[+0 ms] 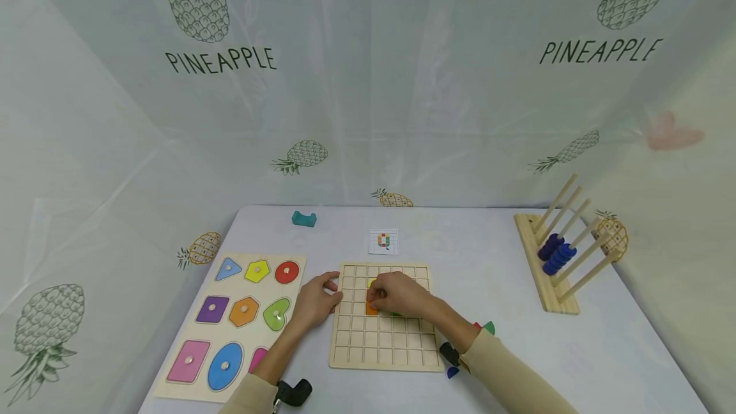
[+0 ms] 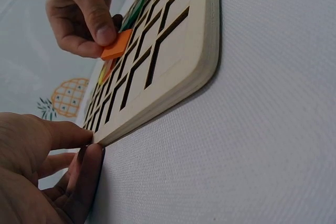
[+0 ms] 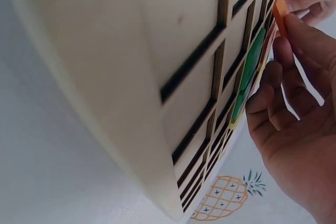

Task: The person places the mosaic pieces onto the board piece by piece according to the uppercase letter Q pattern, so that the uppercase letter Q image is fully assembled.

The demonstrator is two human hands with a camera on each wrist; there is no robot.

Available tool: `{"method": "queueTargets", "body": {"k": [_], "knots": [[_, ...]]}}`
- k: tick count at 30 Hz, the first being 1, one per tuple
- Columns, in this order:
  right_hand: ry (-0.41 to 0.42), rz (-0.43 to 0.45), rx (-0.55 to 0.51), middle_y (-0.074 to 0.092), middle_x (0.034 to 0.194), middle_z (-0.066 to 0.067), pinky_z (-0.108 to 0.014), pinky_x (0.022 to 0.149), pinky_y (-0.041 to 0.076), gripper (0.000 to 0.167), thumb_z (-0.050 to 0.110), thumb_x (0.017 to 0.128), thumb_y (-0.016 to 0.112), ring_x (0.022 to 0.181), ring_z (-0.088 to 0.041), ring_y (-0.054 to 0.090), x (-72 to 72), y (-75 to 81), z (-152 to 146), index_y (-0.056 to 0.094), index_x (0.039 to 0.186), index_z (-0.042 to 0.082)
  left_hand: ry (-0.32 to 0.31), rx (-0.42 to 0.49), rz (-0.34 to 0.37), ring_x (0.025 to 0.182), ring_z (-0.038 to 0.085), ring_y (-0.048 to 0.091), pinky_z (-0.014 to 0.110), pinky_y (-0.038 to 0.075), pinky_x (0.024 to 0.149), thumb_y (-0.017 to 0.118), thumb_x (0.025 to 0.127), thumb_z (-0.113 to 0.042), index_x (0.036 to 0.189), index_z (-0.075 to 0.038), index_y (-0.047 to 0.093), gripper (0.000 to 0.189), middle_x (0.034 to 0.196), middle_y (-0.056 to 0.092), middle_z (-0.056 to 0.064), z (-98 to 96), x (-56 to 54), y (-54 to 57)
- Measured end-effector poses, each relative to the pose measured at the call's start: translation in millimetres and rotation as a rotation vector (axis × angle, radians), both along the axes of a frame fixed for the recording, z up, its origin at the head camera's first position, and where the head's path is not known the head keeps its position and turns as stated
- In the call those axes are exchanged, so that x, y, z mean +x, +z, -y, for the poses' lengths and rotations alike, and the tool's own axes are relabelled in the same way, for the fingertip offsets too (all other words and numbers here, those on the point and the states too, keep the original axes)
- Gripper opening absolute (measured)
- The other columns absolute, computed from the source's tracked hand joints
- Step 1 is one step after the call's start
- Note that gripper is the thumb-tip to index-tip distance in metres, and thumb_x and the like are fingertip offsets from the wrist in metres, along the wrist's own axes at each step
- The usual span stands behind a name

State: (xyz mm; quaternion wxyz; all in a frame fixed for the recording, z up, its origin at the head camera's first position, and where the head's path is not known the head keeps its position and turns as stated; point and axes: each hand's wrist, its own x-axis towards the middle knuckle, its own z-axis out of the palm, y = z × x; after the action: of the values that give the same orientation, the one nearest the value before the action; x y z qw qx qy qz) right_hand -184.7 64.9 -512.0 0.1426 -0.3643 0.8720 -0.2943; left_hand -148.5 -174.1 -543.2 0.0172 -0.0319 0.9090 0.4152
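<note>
A light wooden grid board [image 1: 386, 356] lies flat on the white table. Against its left edge rest the fingertips of my left hand [image 1: 315, 302], as the left wrist view also shows. Over the middle of the grid, my right hand [image 1: 402, 292] pinches an orange square tile [image 2: 116, 44] between thumb and finger, tilted at the board's surface. Beside that hand, green tiles [image 3: 252, 61] sit in the grid. Some red and a yellow piece [image 1: 371, 283] show there too, partly hidden by my fingers. A small card [image 1: 383, 241] with a coloured ring-like pattern lies behind the board.
A shape puzzle board [image 1: 190, 331] with knobbed pieces stands at the left. At the right is a peg stand [image 1: 546, 267] with blue beads. A teal block [image 1: 304, 218] lies at the back. Loose green [image 1: 489, 327] and blue pieces [image 1: 452, 372] lie by my right forearm.
</note>
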Motion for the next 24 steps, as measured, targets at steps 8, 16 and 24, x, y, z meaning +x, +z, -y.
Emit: {"method": "queueTargets", "body": {"k": [8,16,24], "knots": [[-0.011,-0.002,0.004,0.066,0.087,0.015,-0.02,0.068,0.049,0.005,0.021,0.091,0.075,0.074,-0.001,0.057,0.7,-0.6,0.6,0.076,0.095,0.02,-0.004,0.006,0.0,0.052,0.007,0.059,0.026,0.047,0.051,0.073,0.086,-0.011,0.132,-0.007,0.064,0.047,0.09,0.065,0.001,0.7,-0.2,-1.3],[-0.008,0.001,0.008,0.065,0.085,0.015,-0.021,0.067,0.048,0.004,0.02,0.091,0.075,0.073,-0.002,0.056,-0.4,-1.1,1.4,0.075,0.095,0.019,-0.007,0.006,-0.009,0.051,0.006,0.06,0.024,0.046,0.051,0.073,0.084,-0.011,0.131,-0.008,0.065,0.047,0.089,0.065,-0.001,1.1,-0.3,-1.9],[0.007,-0.01,0.018,0.064,0.086,0.014,-0.021,0.068,0.048,0.005,0.02,0.092,0.074,0.074,-0.002,0.055,-0.5,-1.3,2.2,0.076,0.095,0.016,-0.007,0.004,-0.011,0.05,0.006,0.06,0.023,0.045,0.05,0.073,0.084,-0.011,0.131,-0.008,0.065,0.048,0.089,0.065,-0.002,1.3,0.3,-1.9]]}}
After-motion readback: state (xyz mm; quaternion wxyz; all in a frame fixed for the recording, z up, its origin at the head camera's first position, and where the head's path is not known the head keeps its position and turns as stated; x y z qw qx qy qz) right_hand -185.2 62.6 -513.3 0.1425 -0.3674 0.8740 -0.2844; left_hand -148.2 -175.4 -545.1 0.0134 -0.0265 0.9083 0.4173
